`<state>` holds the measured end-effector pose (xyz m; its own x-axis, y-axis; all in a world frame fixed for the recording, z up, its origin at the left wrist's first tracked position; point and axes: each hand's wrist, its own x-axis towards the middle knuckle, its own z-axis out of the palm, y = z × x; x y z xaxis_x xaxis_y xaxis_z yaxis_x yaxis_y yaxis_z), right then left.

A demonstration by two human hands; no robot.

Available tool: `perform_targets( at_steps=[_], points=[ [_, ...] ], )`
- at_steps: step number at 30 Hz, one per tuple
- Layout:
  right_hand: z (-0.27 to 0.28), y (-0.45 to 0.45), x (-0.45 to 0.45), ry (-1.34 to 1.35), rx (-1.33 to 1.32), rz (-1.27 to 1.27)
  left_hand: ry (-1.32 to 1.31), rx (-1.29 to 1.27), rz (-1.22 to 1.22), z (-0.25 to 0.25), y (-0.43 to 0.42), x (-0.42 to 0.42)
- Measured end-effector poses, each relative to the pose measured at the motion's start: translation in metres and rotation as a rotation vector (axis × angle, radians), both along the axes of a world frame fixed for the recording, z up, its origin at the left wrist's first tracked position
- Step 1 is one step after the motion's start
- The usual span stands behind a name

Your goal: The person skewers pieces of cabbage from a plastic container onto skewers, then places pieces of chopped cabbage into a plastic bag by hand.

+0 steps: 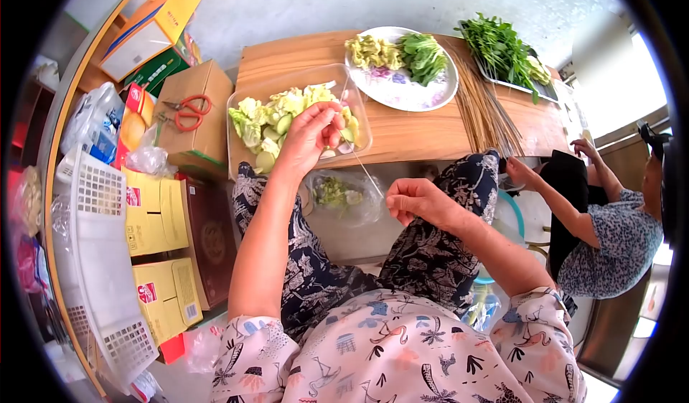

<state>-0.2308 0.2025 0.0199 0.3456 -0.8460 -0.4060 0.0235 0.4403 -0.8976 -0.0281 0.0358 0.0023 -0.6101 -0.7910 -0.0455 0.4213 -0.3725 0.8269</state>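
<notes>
Thin, pale, straight stick (368, 173), probably light, stiff, snappable; best pinched near lower end, where right hand (416, 200) clamps; left hand (310, 136) closed, contents unclear

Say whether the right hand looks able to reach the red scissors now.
Probably not: the right hand holds a thin stick, and the left arm lies between it and the scissors.

We cannot tell whether the right hand (420, 202) touches the end of the stick (370, 175). The left hand (313, 136) hides some pale leaves (296, 101); the bottom edge crops the shirt (402, 353). Lettering (146, 292) on 2 yellow boxes (161, 225) is too small for us.
</notes>
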Motion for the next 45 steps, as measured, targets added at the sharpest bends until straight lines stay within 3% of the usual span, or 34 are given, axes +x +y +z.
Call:
perform_targets(
  at_steps=[1,3,5,7,14,17,21,23,27,30,33,35,37,45],
  points=[
    [0.002,-0.006,-0.004,-0.002,0.001,0.01,-0.002,0.001,0.01,0.002,0.001,0.001],
    [0.009,-0.027,-0.017,0.402,-0.116,0.144,-0.121,-0.035,-0.077,0.004,0.004,0.002],
    [0.01,-0.052,-0.027,0.346,-0.154,0.075,-0.218,-0.078,-0.082,0.005,0.01,-0.004],
    [0.007,-0.073,-0.021,0.256,-0.187,-0.1,-0.364,-0.189,-0.263,0.0,0.014,-0.006],
    [-0.033,-0.11,0.002,0.025,-0.124,-0.056,-0.628,-0.257,-0.335,-0.022,0.023,-0.007],
    [-0.041,-0.115,0.0,-0.09,-0.094,-0.215,-0.74,-0.332,-0.325,-0.022,0.01,0.004],
    [-0.028,-0.117,-0.014,-0.153,-0.085,-0.37,-0.918,-0.296,0.219,-0.027,-0.048,0.031],
    [-0.026,-0.116,-0.015,-0.139,-0.098,-0.338,-1.0,-0.39,0.343,-0.044,-0.085,0.047],
    [-0.022,-0.117,-0.013,-0.12,-0.101,-0.33,-1.222,-0.459,0.404,-0.091,-0.124,0.054],
    [-0.023,-0.117,-0.014,-0.125,-0.107,-0.343,-1.522,-0.563,0.286,-0.108,-0.124,0.043],
    [-0.022,-0.119,-0.013,-0.124,-0.101,-0.329,-1.623,-0.523,0.303,-0.093,-0.108,0.013],
    [-0.024,-0.121,-0.012,-0.087,-0.095,-0.283,-1.65,-0.566,0.352,-0.081,-0.089,-0.009],
    [-0.022,-0.121,-0.01,-0.085,-0.096,-0.273,-1.522,-0.886,0.428,-0.09,-0.071,-0.018],
    [-0.023,-0.119,-0.006,-0.081,-0.115,-0.271,-1.409,-1.21,0.369,-0.07,-0.026,-0.032]
  ],
)
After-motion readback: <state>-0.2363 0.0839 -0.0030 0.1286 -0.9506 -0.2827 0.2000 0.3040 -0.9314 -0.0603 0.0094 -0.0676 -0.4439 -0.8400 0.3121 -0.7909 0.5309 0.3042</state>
